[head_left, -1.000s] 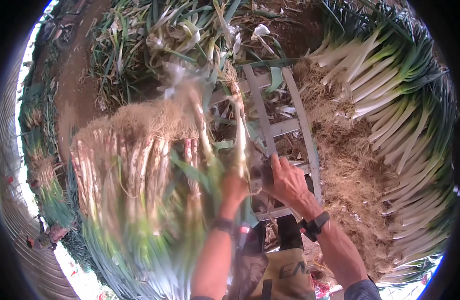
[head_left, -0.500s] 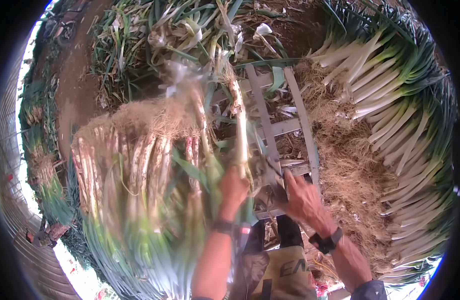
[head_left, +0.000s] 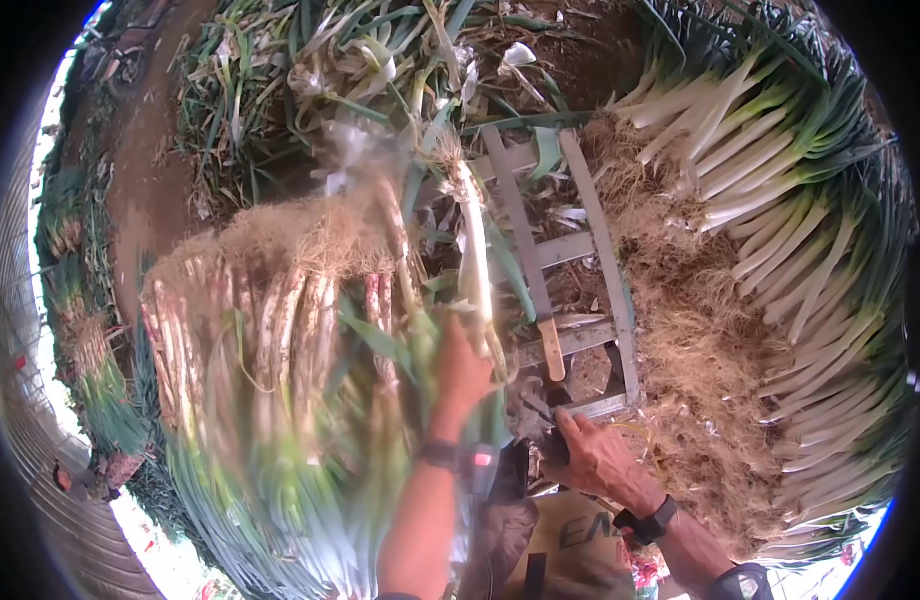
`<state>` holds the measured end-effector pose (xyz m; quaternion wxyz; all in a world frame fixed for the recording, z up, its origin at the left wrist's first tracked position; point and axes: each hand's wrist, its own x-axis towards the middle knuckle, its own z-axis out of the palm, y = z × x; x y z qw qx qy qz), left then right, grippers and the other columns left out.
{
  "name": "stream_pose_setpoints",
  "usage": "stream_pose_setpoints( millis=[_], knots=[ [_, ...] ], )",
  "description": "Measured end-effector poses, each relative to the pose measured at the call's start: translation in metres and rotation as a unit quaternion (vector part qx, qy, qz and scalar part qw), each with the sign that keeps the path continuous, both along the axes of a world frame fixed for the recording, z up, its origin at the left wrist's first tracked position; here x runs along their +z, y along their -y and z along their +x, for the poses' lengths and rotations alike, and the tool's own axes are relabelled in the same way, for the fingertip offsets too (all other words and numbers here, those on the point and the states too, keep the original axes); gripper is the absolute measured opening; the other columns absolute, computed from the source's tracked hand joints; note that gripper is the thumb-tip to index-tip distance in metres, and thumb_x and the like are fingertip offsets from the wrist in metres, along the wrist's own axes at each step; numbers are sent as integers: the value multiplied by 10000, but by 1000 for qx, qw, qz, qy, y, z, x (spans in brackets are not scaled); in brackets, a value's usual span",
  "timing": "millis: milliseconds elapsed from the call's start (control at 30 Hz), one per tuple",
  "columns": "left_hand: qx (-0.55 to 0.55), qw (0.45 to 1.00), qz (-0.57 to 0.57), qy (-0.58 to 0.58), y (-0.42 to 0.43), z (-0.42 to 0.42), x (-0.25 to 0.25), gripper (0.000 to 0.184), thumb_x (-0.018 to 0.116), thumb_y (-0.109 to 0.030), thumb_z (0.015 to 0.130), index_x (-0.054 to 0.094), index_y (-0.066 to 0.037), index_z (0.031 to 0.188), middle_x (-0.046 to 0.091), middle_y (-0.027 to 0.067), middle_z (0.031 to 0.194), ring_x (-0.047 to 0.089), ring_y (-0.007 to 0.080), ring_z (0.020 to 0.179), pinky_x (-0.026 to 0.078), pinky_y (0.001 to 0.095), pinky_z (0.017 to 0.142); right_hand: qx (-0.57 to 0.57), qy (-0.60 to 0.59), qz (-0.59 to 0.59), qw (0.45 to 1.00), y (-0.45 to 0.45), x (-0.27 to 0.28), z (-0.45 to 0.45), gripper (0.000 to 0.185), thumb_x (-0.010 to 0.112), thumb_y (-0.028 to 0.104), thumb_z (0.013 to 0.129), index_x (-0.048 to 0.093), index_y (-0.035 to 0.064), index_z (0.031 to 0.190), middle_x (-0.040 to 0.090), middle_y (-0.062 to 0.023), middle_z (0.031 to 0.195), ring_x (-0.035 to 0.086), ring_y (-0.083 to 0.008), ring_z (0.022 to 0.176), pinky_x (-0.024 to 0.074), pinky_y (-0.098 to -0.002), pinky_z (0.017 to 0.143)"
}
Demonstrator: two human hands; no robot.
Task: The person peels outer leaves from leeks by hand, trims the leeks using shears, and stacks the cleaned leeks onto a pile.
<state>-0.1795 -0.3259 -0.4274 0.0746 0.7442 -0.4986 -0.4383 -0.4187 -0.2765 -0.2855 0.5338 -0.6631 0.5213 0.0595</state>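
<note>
My left hand (head_left: 462,368) is closed round a leek (head_left: 474,235) where the white shaft turns green. This leek stands with its roots pointing away from me, its shaft mostly white with some brownish patches near the roots. My right hand (head_left: 602,458), lower and to the right, is wrapped round a dark tool (head_left: 554,438) with a thin tip, whose kind I cannot make out. A long flat blade with a wooden handle (head_left: 552,350) lies on the frame ahead of my right hand. Unpeeled leeks (head_left: 298,340) with brown-stained shafts lie left of my left hand.
On the right, pale leeks (head_left: 760,180) lie in a long pile, roots inward. A slatted frame (head_left: 602,240) sits between the piles. Stripped leaves and skins (head_left: 360,60) cover the ground at the back. Another person (head_left: 90,478) is at the far left edge.
My right hand has drawn back towards me with the dark tool, uncovering the wooden handle. The held leek's root end has shifted slightly left, and more white shows along its shaft.
</note>
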Motion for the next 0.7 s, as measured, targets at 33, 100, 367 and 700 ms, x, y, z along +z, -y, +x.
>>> stream_pose_setpoints(
  millis=[33, 100, 367, 700],
  knots=[
    [-8, 1000, -14, -1, -1, 3, -1, 850, 739, -98, 815, 270, -3, 1517, 610, 298, 1299, 606, 456, 1202, 490, 480, 1027, -6, 2, -10, 1000, 3, 0, 2, 776, 800, 335, 769, 470, -55, 1353, 643, -264, 998, 667, -447, 795, 561, -500, 689],
    [-9, 1000, -3, -3, 1, 3, 1, 892, 744, -107, 813, 238, -3, 1539, 595, 314, 1312, 591, 461, 1226, 483, 473, 1039, -19, 5, -33, 999, 13, 1, 9, 792, 801, 334, 765, 464, -64, 1360, 640, -272, 1006, 669, -445, 805, 561, -496, 686],
    [0, 999, 27, 25, 1, 5, -1, 791, 721, -123, 817, 315, 25, 1479, 587, 350, 1290, 584, 481, 1214, 474, 475, 1045, -31, -17, -11, 999, 9, 5, 19, 814, 802, 343, 770, 451, -67, 1379, 640, -273, 1046, 675, -435, 801, 567, -492, 675],
    [48, 997, 64, 1, 19, -11, 31, 605, 749, -172, 816, 490, 38, 1321, 636, 282, 1221, 630, 434, 1133, 491, 472, 991, -43, -32, -24, 998, 17, -1, 25, 840, 815, 352, 753, 454, -59, 1390, 654, -247, 1011, 677, -425, 790, 571, -487, 687]
  ],
)
